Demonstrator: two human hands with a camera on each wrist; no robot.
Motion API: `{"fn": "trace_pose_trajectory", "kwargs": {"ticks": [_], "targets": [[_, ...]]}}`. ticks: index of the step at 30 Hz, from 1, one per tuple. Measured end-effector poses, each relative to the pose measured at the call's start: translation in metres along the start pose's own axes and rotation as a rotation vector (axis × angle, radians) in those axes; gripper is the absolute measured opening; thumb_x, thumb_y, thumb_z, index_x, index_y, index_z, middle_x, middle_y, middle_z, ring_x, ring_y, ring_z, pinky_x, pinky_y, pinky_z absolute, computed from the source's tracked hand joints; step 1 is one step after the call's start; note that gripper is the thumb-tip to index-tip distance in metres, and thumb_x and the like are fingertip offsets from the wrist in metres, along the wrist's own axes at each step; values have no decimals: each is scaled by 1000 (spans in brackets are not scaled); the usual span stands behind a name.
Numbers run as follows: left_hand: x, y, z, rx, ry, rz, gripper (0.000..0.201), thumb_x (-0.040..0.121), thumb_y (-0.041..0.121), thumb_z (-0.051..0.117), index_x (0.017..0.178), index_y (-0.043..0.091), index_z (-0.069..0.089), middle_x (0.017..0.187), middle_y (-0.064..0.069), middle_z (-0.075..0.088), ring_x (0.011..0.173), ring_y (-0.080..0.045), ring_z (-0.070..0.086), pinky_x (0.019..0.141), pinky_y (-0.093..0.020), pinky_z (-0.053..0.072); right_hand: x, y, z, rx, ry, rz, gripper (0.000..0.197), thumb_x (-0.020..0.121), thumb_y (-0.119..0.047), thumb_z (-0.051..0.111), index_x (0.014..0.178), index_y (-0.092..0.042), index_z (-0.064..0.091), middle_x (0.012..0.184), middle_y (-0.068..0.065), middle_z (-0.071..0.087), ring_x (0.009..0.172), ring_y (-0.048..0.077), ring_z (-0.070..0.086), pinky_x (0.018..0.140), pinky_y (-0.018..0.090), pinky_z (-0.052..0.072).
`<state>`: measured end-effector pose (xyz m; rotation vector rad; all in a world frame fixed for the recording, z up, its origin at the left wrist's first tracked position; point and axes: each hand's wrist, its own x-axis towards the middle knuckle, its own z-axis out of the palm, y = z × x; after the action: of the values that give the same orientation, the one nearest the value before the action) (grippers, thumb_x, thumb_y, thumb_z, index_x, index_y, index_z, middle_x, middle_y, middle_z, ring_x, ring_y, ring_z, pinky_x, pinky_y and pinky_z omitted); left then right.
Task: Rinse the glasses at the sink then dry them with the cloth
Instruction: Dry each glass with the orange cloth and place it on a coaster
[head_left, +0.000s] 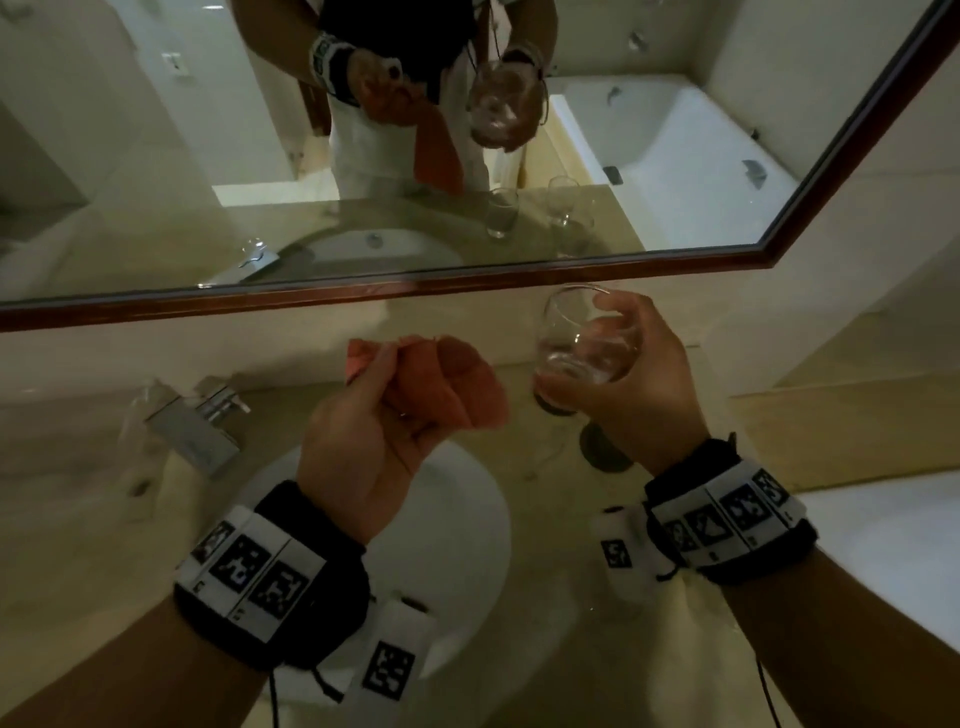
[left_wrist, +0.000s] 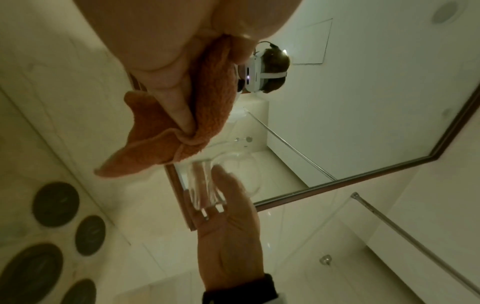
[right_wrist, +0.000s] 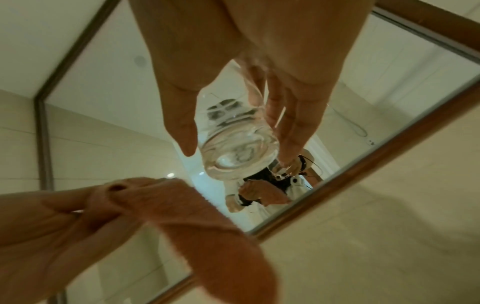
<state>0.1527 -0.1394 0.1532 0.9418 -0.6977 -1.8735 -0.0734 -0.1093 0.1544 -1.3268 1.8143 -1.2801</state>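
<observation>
Two hands up, both above the white oval sink basin (head_left: 470, 525). Left hand (head_left: 363, 441) pinches a bunched orange terry cloth (head_left: 457, 387) betw thumb & fingers, cloth held over the basin's far edge; left wrist view shows the cloth (left_wrist: 166, 139) folded round the thumb. Right hand (head_left: 641, 384) wraps a clear stemless round-bodied glass (head_left: 584, 343), fingers curled round its body, glass tilted w/ mouth toward the mirror, up & right of the basin. Cloth & glass near each other, not touching. Right wrist view: glass (right_wrist: 236, 152) base-on, thumb one side, fingers the other. Chrome square tap (head_left: 202, 421) left of the basin on the beige counter (head_left: 831, 426). Dark round coasters (head_left: 602, 447) right of the basin, under the right hand. Wood-framed mirror (head_left: 467, 283) behind the basin, its reflection showing 2 more glasses on the counter.
</observation>
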Motion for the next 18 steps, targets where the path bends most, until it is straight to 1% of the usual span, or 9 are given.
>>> {"fn": "trace_pose_trajectory", "kwargs": {"ticks": [2,3,5,6,8,10,14,16,18], "targets": [[4,-1,-9,9,33,4,60,96,40,43,134,-5,54,131,-24,63,120,-41,62,98,-47,53,20,19,-5,-139,-80,64,85,68,-20,89,138,-26,41,101,-13,55,90,4,59,65,10,52],[7,-3,-13,21,54,9,63,94,40,44,137,-5,51,132,-23,63,121,-40,62,98,-47,53,30,29,-6,-228,-125,80,88,71,-21,88,142,-23,36,100,-11,54,88,4,58,69,12,52],[11,-6,-21,51,69,30,59,97,38,40,130,-8,54,131,-23,64,119,-40,63,100,-49,52,49,50,-9,-354,-175,141,87,73,-26,87,140,-16,31,94,-7,59,86,13,63,81,28,55],[13,-8,-24,66,76,44,54,101,37,37,121,-8,58,131,-25,63,120,-42,62,102,-51,51,58,61,-10,-388,-190,191,85,74,-27,86,136,-14,30,92,-4,61,86,17,65,82,32,55],[18,-11,-30,64,99,53,47,104,33,34,108,-6,61,129,-26,64,120,-45,61,104,-54,49,75,79,-11,-482,-273,254,84,73,-31,86,132,-14,29,99,3,64,89,22,65,81,35,54],[24,-15,-36,32,141,38,46,105,32,35,114,-5,60,127,-24,65,118,-43,63,101,-53,51,91,93,-9,-619,-411,297,84,73,-34,86,134,-16,30,112,5,64,98,25,63,84,36,52],[33,-23,-40,-11,201,7,53,101,35,42,135,-5,51,133,-22,63,122,-41,61,105,-54,48,120,122,7,-822,-611,340,78,76,-39,83,137,-17,41,121,5,63,106,26,62,95,46,53],[36,-26,-43,-38,227,6,57,97,36,46,136,-5,50,133,-21,63,122,-42,60,103,-52,51,132,133,19,-943,-700,330,74,79,-43,79,138,-12,46,122,8,64,105,27,63,94,46,55],[37,-28,-47,-66,241,3,56,100,36,46,137,-6,49,134,-22,62,122,-44,60,100,-51,53,142,140,31,-1022,-773,327,74,81,-48,76,138,-9,49,124,10,64,107,28,63,95,46,55]]}}
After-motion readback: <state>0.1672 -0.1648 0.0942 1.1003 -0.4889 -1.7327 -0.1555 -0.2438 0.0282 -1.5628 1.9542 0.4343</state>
